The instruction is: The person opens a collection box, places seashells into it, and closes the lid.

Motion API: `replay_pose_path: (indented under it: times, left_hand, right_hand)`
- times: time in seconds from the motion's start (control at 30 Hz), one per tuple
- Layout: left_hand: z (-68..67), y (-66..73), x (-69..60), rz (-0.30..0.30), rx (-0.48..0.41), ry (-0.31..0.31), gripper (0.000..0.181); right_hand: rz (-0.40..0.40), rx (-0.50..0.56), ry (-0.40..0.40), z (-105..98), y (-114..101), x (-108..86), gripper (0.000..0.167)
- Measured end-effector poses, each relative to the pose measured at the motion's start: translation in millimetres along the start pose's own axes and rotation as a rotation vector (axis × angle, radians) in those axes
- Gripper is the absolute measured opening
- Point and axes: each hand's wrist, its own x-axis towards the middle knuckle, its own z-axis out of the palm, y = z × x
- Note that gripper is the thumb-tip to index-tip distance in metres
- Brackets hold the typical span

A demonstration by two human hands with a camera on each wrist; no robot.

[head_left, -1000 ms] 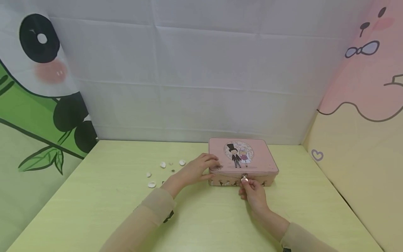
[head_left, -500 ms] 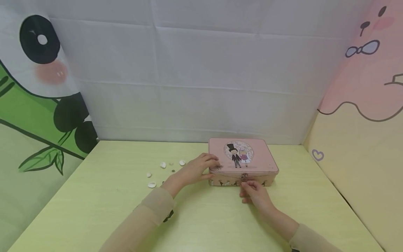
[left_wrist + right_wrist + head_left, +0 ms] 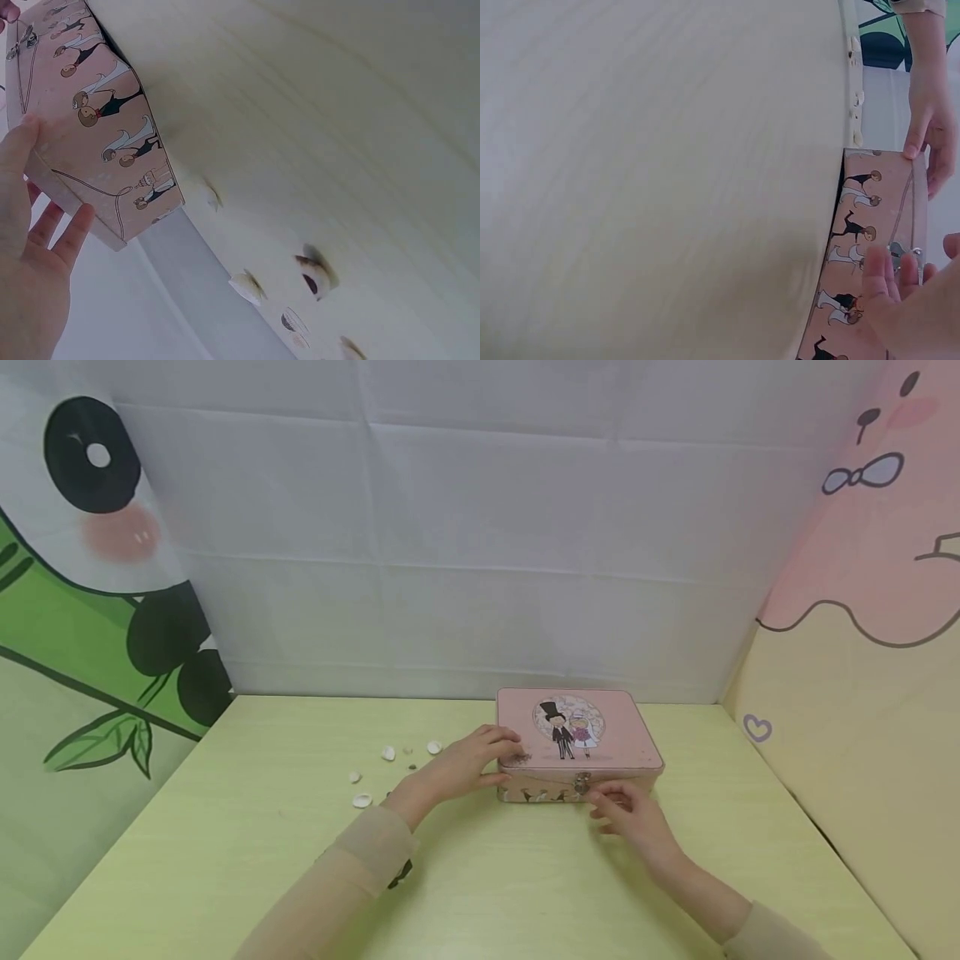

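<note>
A pink tin box (image 3: 624, 727), its lid down, stands near the table's back edge with a metal clasp (image 3: 582, 782) on its front. My left hand (image 3: 467, 763) grips the front left corner, fingers over the lid and thumb at the front; the left wrist view shows this hand (image 3: 34, 262) against the box (image 3: 90, 127). Just right of the clasp is my right hand (image 3: 641, 822), fingers loosely bent and holding nothing. Seen from the right wrist, that hand (image 3: 919, 311) partly covers the clasp (image 3: 898, 251); whether its fingertips touch the box, I cannot tell.
Several small white shells, one of them an oval shell (image 3: 362, 800), lie left of the box on the pale table (image 3: 225, 860). A white cloth (image 3: 480, 527) hangs behind. Printed panels flank the table.
My right hand has let go of the clasp and moved a little to the right. The clasp's flap, bright and raised earlier, now lies lower. My left hand has not moved.
</note>
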Motion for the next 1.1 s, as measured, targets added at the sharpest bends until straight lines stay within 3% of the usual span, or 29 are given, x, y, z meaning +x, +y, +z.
replay_pose_path:
  times: [0.27,0.4,0.5,0.63,0.9,1.1]
  left_hand:
    - [0.0,-1.5,-0.2,-0.003,-0.005,0.002,0.042]
    - [-0.3,-2.0,0.0,0.002,-0.008,0.007,0.042]
    - [0.5,-2.8,0.6,0.009,-0.010,0.008,0.042]
    - [1.4,-3.7,0.8,0.011,-0.005,0.005,0.042]
    - [1.7,-3.0,-1.1,0.002,-0.018,-0.005,0.044]
    - [2.1,-3.0,-1.2,0.001,-0.030,-0.002,0.043]
  right_hand:
    - [-0.098,-0.108,0.013,-21,-18,0.0,0.033]
    - [-0.231,-0.248,0.066,-34,-20,4.1,0.029]
    - [-0.381,-0.354,0.132,-45,-15,11.1,0.026]
    - [-0.513,-0.411,0.205,-60,-4,22.0,0.027]
    - [-0.552,-0.461,0.241,-77,15,32.9,0.044]
    - [-0.540,-0.470,0.124,-83,28,42.5,0.067]
